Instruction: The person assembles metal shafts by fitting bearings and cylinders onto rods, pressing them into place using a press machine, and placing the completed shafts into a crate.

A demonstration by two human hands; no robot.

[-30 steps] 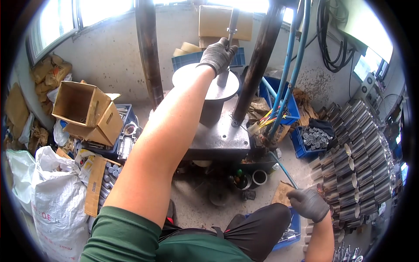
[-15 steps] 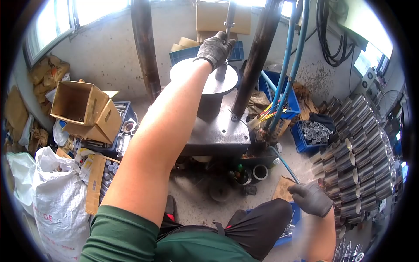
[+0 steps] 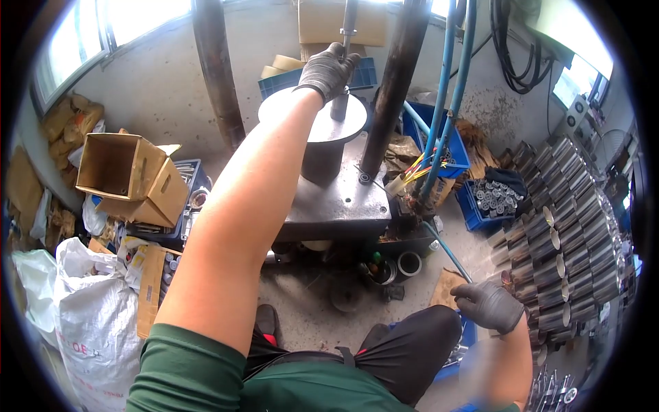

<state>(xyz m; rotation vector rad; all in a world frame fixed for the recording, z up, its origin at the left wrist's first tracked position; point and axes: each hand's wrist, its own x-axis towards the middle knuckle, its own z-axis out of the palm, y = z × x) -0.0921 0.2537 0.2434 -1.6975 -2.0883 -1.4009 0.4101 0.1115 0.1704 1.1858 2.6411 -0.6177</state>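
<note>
My left hand (image 3: pixel 327 73), in a grey glove, reaches far forward with its fingers closed around an upright metal rod (image 3: pixel 338 108). The rod stands over a round pale metal plate (image 3: pixel 350 123), which sits on a dark cylinder (image 3: pixel 322 162) on the steel press bed (image 3: pixel 333 218). Low on the right, my gloved right hand (image 3: pixel 491 306) is closed at the end of a thin blue lever (image 3: pixel 446 251); the hand hides the lever's tip.
Dark posts (image 3: pixel 397 89) and blue hoses (image 3: pixel 446 103) rise around the press. Shiny metal tubes (image 3: pixel 563 240) are stacked at right. Blue bins (image 3: pixel 473 213) hold small parts. Cardboard boxes (image 3: pixel 113 165) and a white sack (image 3: pixel 89 316) stand at left.
The whole view has shifted slightly, with the press now a little further left. Both hands keep their places on the rod and at the lever.
</note>
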